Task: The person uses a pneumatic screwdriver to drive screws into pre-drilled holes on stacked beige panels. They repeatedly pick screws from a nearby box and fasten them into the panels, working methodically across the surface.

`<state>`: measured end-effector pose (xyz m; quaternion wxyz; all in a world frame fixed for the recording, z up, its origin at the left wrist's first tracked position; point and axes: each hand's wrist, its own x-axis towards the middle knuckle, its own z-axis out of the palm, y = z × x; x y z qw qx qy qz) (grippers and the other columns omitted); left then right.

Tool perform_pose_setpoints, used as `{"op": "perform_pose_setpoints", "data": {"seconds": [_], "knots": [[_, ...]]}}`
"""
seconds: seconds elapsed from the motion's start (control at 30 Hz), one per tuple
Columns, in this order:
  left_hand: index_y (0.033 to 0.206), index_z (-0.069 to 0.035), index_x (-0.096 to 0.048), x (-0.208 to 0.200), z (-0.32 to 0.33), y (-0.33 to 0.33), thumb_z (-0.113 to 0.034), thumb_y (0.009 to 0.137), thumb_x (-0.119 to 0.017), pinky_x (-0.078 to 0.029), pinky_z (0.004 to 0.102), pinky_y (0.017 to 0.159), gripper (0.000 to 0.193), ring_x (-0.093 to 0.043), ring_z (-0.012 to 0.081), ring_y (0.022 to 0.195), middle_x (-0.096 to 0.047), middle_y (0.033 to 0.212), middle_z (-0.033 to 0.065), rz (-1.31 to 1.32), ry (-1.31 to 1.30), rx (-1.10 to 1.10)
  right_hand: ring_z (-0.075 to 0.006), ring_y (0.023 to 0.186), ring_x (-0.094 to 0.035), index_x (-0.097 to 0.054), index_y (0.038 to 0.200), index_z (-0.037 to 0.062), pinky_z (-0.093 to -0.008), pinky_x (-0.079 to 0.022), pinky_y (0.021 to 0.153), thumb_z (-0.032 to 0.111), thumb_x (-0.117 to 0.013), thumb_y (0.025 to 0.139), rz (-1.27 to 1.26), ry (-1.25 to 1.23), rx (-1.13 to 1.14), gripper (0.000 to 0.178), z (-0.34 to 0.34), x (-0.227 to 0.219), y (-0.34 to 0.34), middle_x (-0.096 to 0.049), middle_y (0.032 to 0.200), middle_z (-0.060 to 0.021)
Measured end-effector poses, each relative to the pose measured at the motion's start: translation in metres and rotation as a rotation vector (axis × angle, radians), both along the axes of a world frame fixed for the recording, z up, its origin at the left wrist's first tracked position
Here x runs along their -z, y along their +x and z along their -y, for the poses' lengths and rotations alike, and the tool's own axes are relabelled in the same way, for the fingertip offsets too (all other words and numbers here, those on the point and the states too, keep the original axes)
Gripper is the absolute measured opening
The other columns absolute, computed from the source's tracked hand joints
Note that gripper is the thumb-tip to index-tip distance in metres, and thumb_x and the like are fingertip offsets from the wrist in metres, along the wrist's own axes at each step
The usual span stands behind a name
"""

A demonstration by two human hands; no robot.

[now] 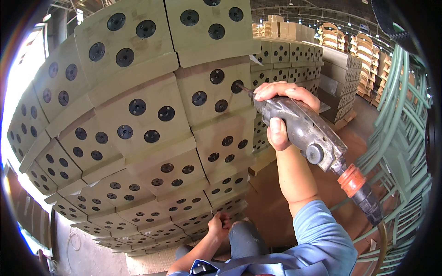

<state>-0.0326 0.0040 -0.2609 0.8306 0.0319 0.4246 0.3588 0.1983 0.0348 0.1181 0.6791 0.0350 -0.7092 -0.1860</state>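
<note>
My right hand [283, 110] is wrapped round a dark, worn air screwdriver [299, 124], with its thumb on the near side. The tool's thin bit meets a black round plate [237, 86] on a beige panel [216, 64] in the stack's upper right. An orange coupling [352, 179] joins the tool's rear end to a hose. Low by my knee, my left hand [220, 225] is closed, fingers curled together near the lower panels. Whatever it may hold is too small to make out.
Stacked beige panels with several black round plates fill the left and middle. Green metal tube frames [400, 115] crowd the right side. Behind stand more panel stacks [340, 69], cartons [294, 31] and piled bent-wood chair parts [363, 60]. The brown floor [271, 198] shows between.
</note>
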Motion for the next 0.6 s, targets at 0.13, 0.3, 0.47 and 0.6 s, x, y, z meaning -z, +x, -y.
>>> {"op": "perform_pose_setpoints", "data": {"seconds": [0.13, 0.3, 0.47, 0.6], "knots": [[0.091, -0.003, -0.055, 0.113, 0.023, -0.036, -0.013, 0.096, -0.049, -0.031, 0.0267, 0.047, 0.013, -0.041, 0.0156, 0.059, -0.048, 0.075, 0.0072, -0.001, -0.145, -0.043, -0.0293, 0.09, -0.068, -0.044, 0.125, 0.0034, -0.044, -0.057, 0.084, 0.028, -0.074, 0.085, -0.114, -0.056, 0.045, 0.056, 0.032, 0.018, -0.009, -0.068, 0.096, -0.0169], [0.09, 0.0, -0.055, 0.159, 0.049, -0.056, -0.006, 0.093, -0.049, -0.04, 0.0288, 0.053, 0.009, -0.048, 0.0191, 0.064, -0.051, 0.077, 0.0092, -0.13, -0.312, 0.006, -0.026, 0.08, -0.058, -0.039, 0.132, 0.015, -0.0468, -0.05, 0.075, 0.044, -0.067, 0.091, -0.3, -0.017, -0.013, 0.058, 0.093, 0.062, -0.042, -0.059, 0.095, -0.0141], [0.093, 0.002, -0.055, 0.144, 0.051, -0.045, -0.003, 0.093, -0.051, -0.049, 0.0326, 0.062, 0.006, -0.054, 0.0218, 0.075, -0.055, 0.084, 0.0119, -0.076, -0.235, 0.125, -0.0268, 0.078, -0.06, -0.039, 0.133, 0.01, -0.0457, -0.053, 0.076, 0.042, -0.069, 0.091, -0.349, -0.143, -0.082, 0.061, 0.116, 0.107, -0.049, -0.06, 0.097, -0.0167], [0.101, 0.002, -0.056, 0.093, 0.067, -0.027, 0.0, 0.094, -0.054, -0.054, 0.0368, 0.07, 0.007, -0.056, 0.0253, 0.087, -0.056, 0.093, 0.0147, -0.131, -0.09, 0.088, -0.0274, 0.079, -0.06, -0.04, 0.133, 0.0101, -0.0462, -0.053, 0.076, 0.04, -0.067, 0.092, -0.38, -0.273, -0.11, 0.058, 0.129, 0.136, -0.06, -0.061, 0.097, -0.0166]]}}
